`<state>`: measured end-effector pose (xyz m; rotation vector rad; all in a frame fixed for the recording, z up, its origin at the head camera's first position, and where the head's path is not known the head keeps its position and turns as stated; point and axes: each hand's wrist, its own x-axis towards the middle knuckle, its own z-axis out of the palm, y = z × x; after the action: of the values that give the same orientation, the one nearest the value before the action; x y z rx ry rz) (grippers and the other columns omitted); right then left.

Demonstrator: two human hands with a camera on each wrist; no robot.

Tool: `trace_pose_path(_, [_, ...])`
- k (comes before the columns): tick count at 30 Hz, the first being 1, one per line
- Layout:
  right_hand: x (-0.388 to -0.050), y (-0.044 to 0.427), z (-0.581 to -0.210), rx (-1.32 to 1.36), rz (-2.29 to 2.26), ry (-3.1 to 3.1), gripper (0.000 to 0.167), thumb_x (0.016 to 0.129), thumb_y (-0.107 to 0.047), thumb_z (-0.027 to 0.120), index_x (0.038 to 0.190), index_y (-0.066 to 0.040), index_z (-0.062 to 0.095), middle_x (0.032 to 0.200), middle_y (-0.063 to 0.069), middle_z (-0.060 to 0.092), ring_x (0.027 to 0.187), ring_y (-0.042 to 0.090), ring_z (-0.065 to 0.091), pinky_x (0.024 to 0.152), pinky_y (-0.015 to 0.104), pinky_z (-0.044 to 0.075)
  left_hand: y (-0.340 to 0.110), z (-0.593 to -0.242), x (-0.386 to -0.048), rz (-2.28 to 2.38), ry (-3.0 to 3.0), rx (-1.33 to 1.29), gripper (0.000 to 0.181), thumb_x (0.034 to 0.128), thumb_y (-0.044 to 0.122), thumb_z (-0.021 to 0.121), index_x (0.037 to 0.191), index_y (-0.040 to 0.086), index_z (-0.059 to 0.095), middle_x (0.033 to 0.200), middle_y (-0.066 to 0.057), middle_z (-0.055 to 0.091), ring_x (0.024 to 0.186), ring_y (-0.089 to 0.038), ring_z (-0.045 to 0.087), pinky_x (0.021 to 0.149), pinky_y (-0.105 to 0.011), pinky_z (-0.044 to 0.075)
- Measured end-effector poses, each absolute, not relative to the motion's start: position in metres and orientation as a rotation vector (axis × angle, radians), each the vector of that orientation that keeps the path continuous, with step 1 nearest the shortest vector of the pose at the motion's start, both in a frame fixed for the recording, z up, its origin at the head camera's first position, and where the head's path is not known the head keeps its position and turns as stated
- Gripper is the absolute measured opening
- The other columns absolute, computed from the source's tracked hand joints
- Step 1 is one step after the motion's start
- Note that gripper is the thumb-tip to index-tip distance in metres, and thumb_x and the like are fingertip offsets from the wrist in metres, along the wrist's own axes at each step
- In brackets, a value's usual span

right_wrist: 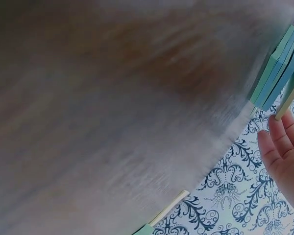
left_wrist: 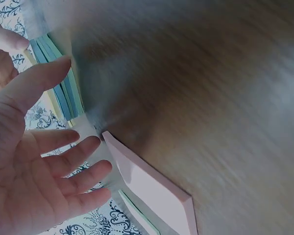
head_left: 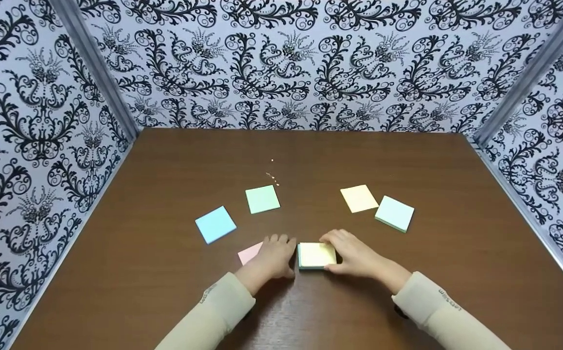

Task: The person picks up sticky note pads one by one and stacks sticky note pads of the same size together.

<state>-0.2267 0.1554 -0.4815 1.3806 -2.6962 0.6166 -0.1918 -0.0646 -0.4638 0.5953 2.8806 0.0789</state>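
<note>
In front of me stands a stack of sticky note pads, with blue and green pads (left_wrist: 66, 90) below a yellow sticky note pad (head_left: 315, 253). My right hand (head_left: 357, 255) holds the yellow pad at its right end, thumb at the near edge and fingers at the far edge. The right wrist view shows fingertips (right_wrist: 279, 120) against the yellow pad's edge. Just left of the stack, my left hand (head_left: 274, 256) holds nothing, its fingers loosely extended. A pink sticky note pad (head_left: 249, 253) lies partly hidden behind that hand.
Farther left on the brown table (head_left: 306, 160) lie a blue pad (head_left: 216, 224) and a green pad (head_left: 262, 199). At the right, another yellow pad (head_left: 359, 198) lies beside a pale green pad stack (head_left: 395, 214). Patterned walls (head_left: 291, 63) border the table's back and sides.
</note>
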Motion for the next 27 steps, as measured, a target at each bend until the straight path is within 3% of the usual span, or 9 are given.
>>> trace_pose_path(16, [-0.2249, 0.1551, -0.4776, 1.377, 0.602, -2.793, 0.051, 0.079, -0.027, 0.071, 0.12, -0.004, 0.05, 0.112, 0.005, 0.055, 0.1, 0.018, 0.048, 0.088, 0.039, 0.039, -0.059, -0.4709, -0.1959, 0.155, 2.936, 0.586, 0.076, 0.072, 0.043, 0.074, 0.131, 0.003, 0.048, 0.121, -0.013, 0.053, 0.108, -0.03, 0.049, 0.096, -0.043, 0.038])
trace_pose_path(27, [-0.2244, 0.1537, -0.4781, 1.368, 0.545, -2.826, 0.061, 0.08, -0.03, 0.07, 0.129, -0.003, 0.045, 0.122, 0.008, 0.053, 0.109, 0.022, 0.049, 0.094, 0.041, 0.038, -0.0582, -0.47, -0.1944, 0.125, 2.971, 0.612, 0.069, 0.0709, 0.046, 0.074, 0.123, 0.003, 0.055, 0.112, -0.012, 0.056, 0.101, -0.028, 0.052, 0.092, -0.041, 0.041])
